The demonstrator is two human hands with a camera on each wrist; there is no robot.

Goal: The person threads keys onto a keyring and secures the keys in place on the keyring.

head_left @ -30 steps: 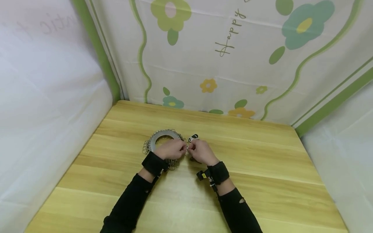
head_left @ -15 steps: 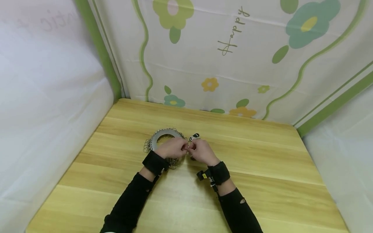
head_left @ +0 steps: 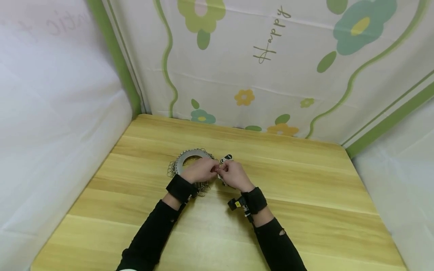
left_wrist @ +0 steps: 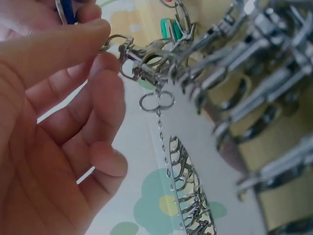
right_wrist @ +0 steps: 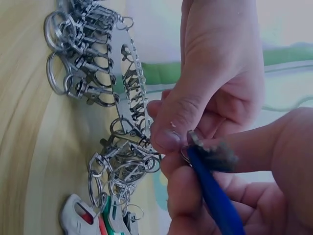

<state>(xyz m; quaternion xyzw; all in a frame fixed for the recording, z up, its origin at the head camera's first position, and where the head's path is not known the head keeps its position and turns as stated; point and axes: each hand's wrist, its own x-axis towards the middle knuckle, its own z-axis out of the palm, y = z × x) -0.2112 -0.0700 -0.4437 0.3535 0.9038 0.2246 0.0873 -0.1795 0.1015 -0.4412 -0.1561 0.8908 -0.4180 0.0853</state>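
In the head view my left hand lies over the near right side of a flat metal hoop fringed with clasps and split rings. Its thumb and index finger pinch a small split ring, which hangs from a swivel clasp. Facing it, my right hand pinches a slim blue key, seen edge-on. Fingertips of both hands meet where the key's end and the split ring come together; the fingers partly cover that spot.
Below the hands in the right wrist view lie a white-headed key and a green one, among several loose rings. The wooden table is bounded by white cloth walls and a flowered back cloth.
Both hands stay almost in place, with their fingertips drawn closer together and slightly raised. A pale item now shows beneath the right hand. The hoop has not visibly moved.
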